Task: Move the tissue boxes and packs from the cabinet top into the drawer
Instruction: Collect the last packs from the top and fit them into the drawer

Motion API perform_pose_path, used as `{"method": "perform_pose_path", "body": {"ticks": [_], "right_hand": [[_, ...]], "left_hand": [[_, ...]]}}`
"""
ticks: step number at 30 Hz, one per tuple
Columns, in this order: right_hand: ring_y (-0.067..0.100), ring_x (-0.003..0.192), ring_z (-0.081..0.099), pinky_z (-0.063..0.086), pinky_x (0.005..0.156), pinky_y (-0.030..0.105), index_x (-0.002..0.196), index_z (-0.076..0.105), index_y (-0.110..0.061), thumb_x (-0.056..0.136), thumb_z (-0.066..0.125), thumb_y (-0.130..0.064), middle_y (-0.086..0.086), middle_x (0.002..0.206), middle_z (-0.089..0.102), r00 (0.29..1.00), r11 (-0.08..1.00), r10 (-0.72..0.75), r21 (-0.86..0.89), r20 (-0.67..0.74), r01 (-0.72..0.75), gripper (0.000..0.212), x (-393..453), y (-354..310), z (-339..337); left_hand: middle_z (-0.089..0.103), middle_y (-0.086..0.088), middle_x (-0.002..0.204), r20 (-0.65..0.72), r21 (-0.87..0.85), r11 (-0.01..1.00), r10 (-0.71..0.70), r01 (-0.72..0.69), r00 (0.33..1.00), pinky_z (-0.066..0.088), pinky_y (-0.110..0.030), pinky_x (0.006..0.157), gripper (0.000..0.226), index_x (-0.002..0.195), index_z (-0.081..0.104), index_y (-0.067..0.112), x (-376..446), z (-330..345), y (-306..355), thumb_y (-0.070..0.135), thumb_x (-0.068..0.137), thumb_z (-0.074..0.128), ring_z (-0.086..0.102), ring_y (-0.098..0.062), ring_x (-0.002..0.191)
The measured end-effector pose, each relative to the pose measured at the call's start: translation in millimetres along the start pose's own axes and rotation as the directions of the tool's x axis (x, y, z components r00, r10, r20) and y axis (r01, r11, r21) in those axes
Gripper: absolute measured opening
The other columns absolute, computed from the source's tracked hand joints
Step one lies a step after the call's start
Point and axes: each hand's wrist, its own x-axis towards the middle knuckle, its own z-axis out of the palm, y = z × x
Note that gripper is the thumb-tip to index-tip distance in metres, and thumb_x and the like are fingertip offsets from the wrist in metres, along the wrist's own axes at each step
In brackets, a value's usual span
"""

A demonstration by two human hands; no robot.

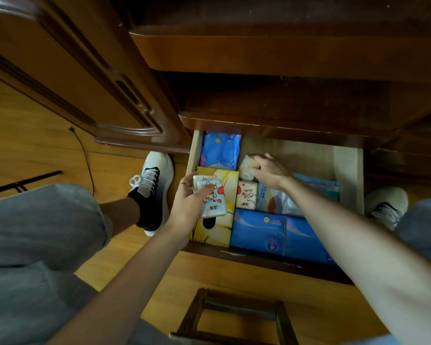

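The open drawer (350,170) sits low in front of me, holding tissue goods. My left hand (187,207) grips two small white tissue packs with red print (213,199) above a yellow tissue box (224,180) at the drawer's left. My right hand (269,173) reaches deeper in and closes on a small pale tissue pack (245,166) near the drawer's middle. Another small pack (245,195) lies upright beside the yellow box. Blue packs lie at the back left (220,150) and along the front (259,231). A white and blue plastic pack (274,197) is partly hidden under my right forearm.
The cabinet's shelves (284,51) overhang the drawer. A carved wooden door (85,78) stands to the left. My shoes (152,188) rest on the wooden floor on either side of the drawer. A small wooden stool (234,317) is at the bottom, a cable (85,155) at left.
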Motion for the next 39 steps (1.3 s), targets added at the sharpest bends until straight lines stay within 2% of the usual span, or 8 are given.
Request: {"method": "perform_pose_path", "body": {"ticks": [5, 15, 18, 21, 25, 29, 33, 39], "right_hand": [[0.023, 0.103, 0.063, 0.048, 0.080, 0.035, 0.145, 0.051, -0.023, 0.105, 0.051, -0.023, 0.010, 0.127, 0.064, 0.980, 0.982, 0.040, 0.190, -0.195, -0.003, 0.040, 5, 5, 8], [0.034, 0.140, 0.034, 0.039, 0.106, 0.049, 0.145, 0.051, -0.030, 0.101, 0.053, -0.036, 0.007, 0.144, 0.047, 0.994, 0.992, -0.030, -0.125, -0.103, 0.017, 0.044, 7, 1, 16], [0.033, 0.144, 0.037, 0.037, 0.110, 0.048, 0.151, 0.043, -0.030, 0.102, 0.052, -0.036, 0.004, 0.152, 0.048, 0.957, 0.997, -0.011, -0.079, -0.290, -0.012, 0.051, -6, 2, 6], [0.020, 0.113, 0.063, 0.053, 0.091, 0.037, 0.132, 0.061, -0.029, 0.100, 0.056, -0.031, -0.004, 0.125, 0.065, 0.884, 0.990, -0.090, 0.059, -0.460, 0.132, 0.032, -23, -8, -10], [0.002, 0.106, 0.067, 0.054, 0.093, 0.029, 0.124, 0.065, -0.034, 0.094, 0.068, -0.044, -0.015, 0.116, 0.070, 0.962, 0.781, -0.269, 0.574, -0.044, 0.245, 0.032, -54, -42, -28], [0.011, 0.102, 0.072, 0.060, 0.080, 0.027, 0.119, 0.068, -0.029, 0.094, 0.071, -0.023, -0.005, 0.111, 0.073, 0.906, 0.685, -0.402, 0.699, 0.131, 0.203, 0.026, -73, -53, -31], [0.018, 0.105, 0.068, 0.059, 0.083, 0.028, 0.123, 0.066, -0.017, 0.098, 0.065, -0.014, 0.008, 0.121, 0.068, 0.969, 0.623, -0.246, 0.761, -0.029, 0.181, 0.025, -65, -40, -39], [0.011, 0.106, 0.059, 0.049, 0.074, 0.016, 0.126, 0.066, -0.012, 0.102, 0.060, -0.014, 0.007, 0.128, 0.066, 0.943, 0.872, 0.073, 0.480, -0.324, 0.097, 0.025, -28, -1, -25]], "left_hand": [[0.073, 0.002, 0.100, 0.009, 0.013, 1.000, 0.004, -0.004, 1.000, 0.058, -0.025, 0.057, 0.035, 0.112, 0.053, 0.033, 0, 0, 0, 0.011, 0.092, 0.070, 0.075, -0.009, 0.077], [0.077, 0.008, 0.084, 0.035, 0.036, 0.999, 0.013, -0.014, 0.999, 0.058, -0.024, 0.057, 0.048, 0.130, 0.047, 0.024, 7, 6, -3, 0.008, 0.092, 0.070, 0.076, -0.011, 0.078], [0.078, 0.006, 0.086, 0.029, 0.052, 0.998, 0.030, -0.032, 0.999, 0.059, -0.024, 0.059, 0.049, 0.129, 0.047, 0.024, 8, 7, -5, 0.008, 0.090, 0.072, 0.076, -0.012, 0.081], [0.077, 0.000, 0.096, 0.016, 0.065, 0.996, 0.062, -0.063, 0.998, 0.061, -0.027, 0.062, 0.050, 0.128, 0.047, 0.022, 9, 8, -6, 0.013, 0.088, 0.077, 0.077, -0.014, 0.085], [0.075, -0.008, 0.109, -0.028, 0.084, 0.992, 0.092, -0.090, 0.995, 0.064, -0.040, 0.075, 0.058, 0.127, 0.049, 0.016, 14, 17, -9, 0.024, 0.081, 0.083, 0.076, -0.017, 0.091], [0.079, 0.005, 0.088, -0.011, 0.137, 0.984, 0.117, -0.115, 0.993, 0.063, -0.031, 0.067, 0.042, 0.123, 0.051, 0.020, 17, 27, -12, 0.040, 0.091, 0.070, 0.076, -0.011, 0.083], [0.076, 0.002, 0.088, -0.071, 0.126, 0.981, 0.154, -0.145, 0.985, 0.062, -0.032, 0.066, 0.025, 0.123, 0.053, 0.019, 19, 24, -11, 0.032, 0.101, 0.057, 0.075, -0.010, 0.080], [0.068, 0.003, 0.099, -0.173, 0.061, 0.991, 0.132, -0.123, 0.976, 0.060, -0.039, 0.082, 0.015, 0.117, 0.055, 0.020, 20, 20, -7, 0.021, 0.102, 0.057, 0.068, -0.012, 0.088]]}}
